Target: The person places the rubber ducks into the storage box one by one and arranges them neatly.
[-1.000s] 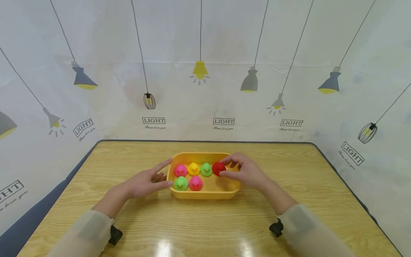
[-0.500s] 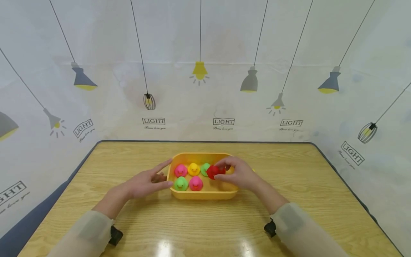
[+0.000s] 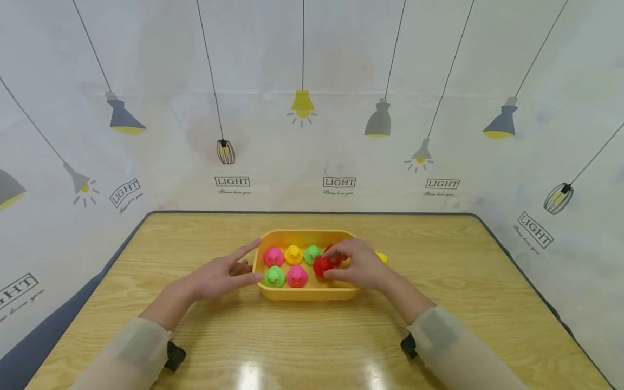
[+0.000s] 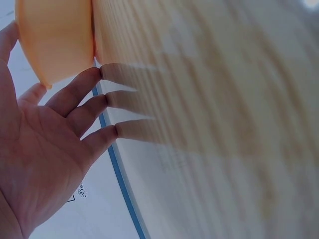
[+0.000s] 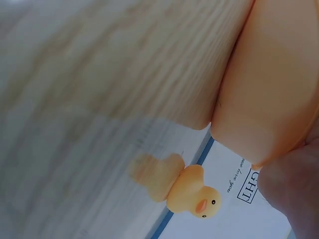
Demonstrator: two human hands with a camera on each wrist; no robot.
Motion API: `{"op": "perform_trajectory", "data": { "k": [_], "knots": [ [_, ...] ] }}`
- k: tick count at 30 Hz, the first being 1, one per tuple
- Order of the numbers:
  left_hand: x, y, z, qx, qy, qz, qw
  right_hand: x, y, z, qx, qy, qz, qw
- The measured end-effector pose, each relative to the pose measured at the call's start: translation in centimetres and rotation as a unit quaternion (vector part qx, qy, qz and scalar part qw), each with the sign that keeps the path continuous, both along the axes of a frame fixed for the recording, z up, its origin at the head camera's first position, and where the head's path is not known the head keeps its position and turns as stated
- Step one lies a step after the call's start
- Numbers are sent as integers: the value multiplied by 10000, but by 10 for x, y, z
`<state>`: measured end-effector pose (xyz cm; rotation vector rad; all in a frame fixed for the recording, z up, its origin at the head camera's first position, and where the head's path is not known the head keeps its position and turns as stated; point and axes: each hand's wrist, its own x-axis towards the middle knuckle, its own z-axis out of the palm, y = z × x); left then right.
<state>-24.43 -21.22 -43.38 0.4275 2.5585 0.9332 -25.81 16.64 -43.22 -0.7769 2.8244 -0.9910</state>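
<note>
My left hand [image 3: 221,277] rests at the left end of a yellow-orange plastic bin [image 3: 307,294], fingers spread, thumb and index fingertip at its rim. In the left wrist view that left hand [image 4: 47,142] lies alongside the bin wall [image 4: 57,40]. My right hand [image 3: 362,264] reaches over the right end and pinches a red rubber duck [image 3: 322,267] in the front row. Another red duck [image 3: 332,252] sits behind it, partly covered by the fingers. Beside them stand pink [image 3: 297,276], green [image 3: 274,277] and yellow [image 3: 294,254] ducks in two rows.
A yellow rubber duck [image 5: 192,193] stands on the wooden table [image 3: 292,341] outside the bin, to its right, half hidden by my right hand in the head view. A printed cloth backdrop [image 3: 273,130] rises behind the table's far edge.
My right hand has moved slightly left and nearer me with the red duck, to the front row. The red duck behind and the yellow duck outside have come into sight. My left hand stays put.
</note>
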Motion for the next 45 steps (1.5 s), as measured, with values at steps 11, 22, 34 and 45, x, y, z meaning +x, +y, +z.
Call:
{"op": "perform_trajectory", "data": {
  "k": [11,22,34,45],
  "knots": [
    [-2,0,2,-42,-12,14,10000,-1,-3,1,476,85,41,9988],
    [-4,-1,1,-49,20,-5,10000,0,-7,3,854,13,142,9962],
    [-2,1,0,-23,-18,23,10000,2,-8,5,1011,-104,168,9947],
    [-1,0,-1,-4,-120,54,9999,3,-9,5,1057,-116,133,9942]
  ]
}}
